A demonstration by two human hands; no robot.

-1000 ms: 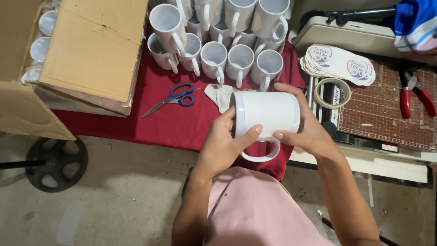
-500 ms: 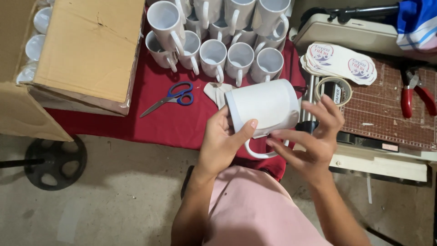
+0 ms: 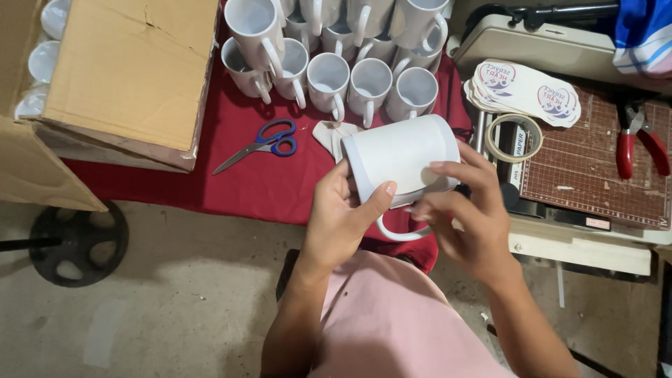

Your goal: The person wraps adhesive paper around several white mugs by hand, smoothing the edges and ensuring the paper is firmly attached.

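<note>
A plain white ceramic mug [image 3: 402, 157] lies on its side in the air above the near edge of the desk [image 3: 259, 185], which is draped in red cloth, its handle hanging downward. The left hand [image 3: 343, 217] grips it at the open rim, fingers clamped around the wall with the thumb across the front. The right hand [image 3: 465, 217] touches the mug's side, fingers [image 3: 455, 168] spread loosely over it. Blue-handled scissors [image 3: 260, 145] lie on the cloth nearby, beside a cluster of white mugs [image 3: 336, 49].

Red-clothed table [image 3: 259, 185]: mugs [image 3: 350, 77], scissors [image 3: 260, 145]
</note>
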